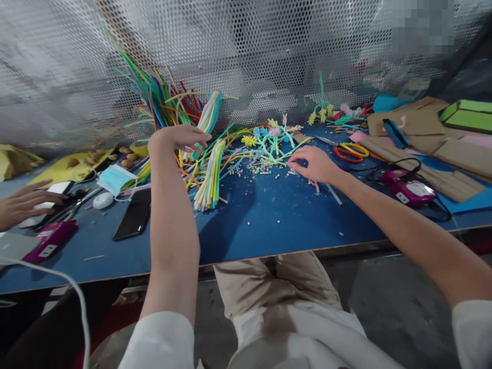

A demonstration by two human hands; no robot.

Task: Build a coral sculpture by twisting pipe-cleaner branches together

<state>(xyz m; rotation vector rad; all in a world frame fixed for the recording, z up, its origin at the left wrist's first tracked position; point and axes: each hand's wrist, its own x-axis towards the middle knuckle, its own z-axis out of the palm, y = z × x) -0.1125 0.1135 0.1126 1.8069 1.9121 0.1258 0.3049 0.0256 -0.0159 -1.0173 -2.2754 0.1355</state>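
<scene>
My left hand [182, 138] hangs over the left side of the blue table, bent at the wrist, beside a bundle of pastel pipe cleaners [210, 114]. Its fingers are partly spread, with nothing visible in them. Just in front lies a second bundle, yellow, pink and white [212, 177]. My right hand [309, 163] is pinched at the end of a light green stem [294, 152], right of a heap of pipe-cleaner flowers [273, 134]. Small cut pieces [263, 166] are scattered between the hands.
Scissors [350, 150], cardboard [430, 169] and a purple device [408, 188] lie at the right. A black phone [133, 215], a blue mask [116, 179] and another person's hand [26, 204] are at the left. Perforated metal [269, 56] stands behind the table [246, 236].
</scene>
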